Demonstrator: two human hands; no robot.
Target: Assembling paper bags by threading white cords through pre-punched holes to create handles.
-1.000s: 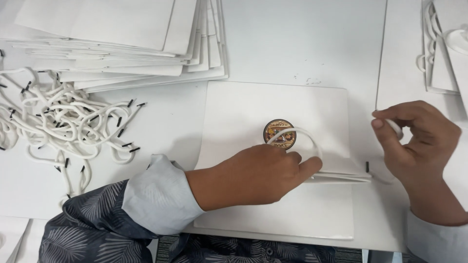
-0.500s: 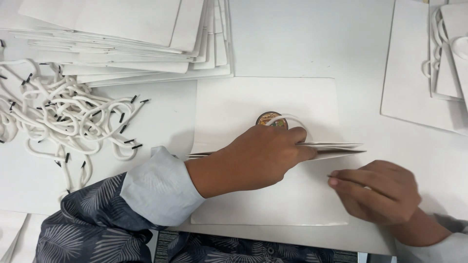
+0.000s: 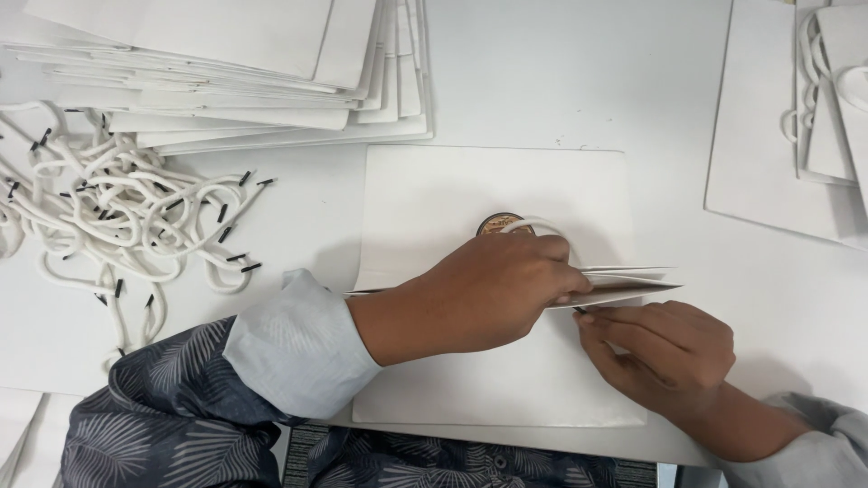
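Left hand: the left hand [image 3: 493,285] is lying across the middle of the white paper bag [image 3: 493,212], fingers pressed together, pushing down on the folded edge at about 3 o'clock from the knuckles.
Right hand: the right hand [image 3: 665,352] is sitting just beside it at 4 o'clock, fingers curled, with the tips touching the under side of the same fold; I cannot tell if it is pinching anything.
Bag: the white paper bag is lying flat on the tabletop [image 3: 561,81], in the middle, with its folded flap sticking out toward 3 o'clock.
Round sticker: a small brown and gold sticker [image 3: 495,222] is peeking out at 12 o'clock from the left hand.
Rope loop: a white rope handle [image 3: 541,226] is curving over the sticker, touching the left hand.
Sleeves: a pale grey cuff [image 3: 298,348] is showing on the left arm, over a dark leafy shirt [image 3: 172,420].
Rope pile: many white ropes with black tips [image 3: 117,203] are lying at 9 o'clock.
Bag stack: a stack of flat white bags [image 3: 226,63] is sitting at 11 o'clock.
Finished bags: more white bags with handles [image 3: 796,136] are lying at 2 o'clock.
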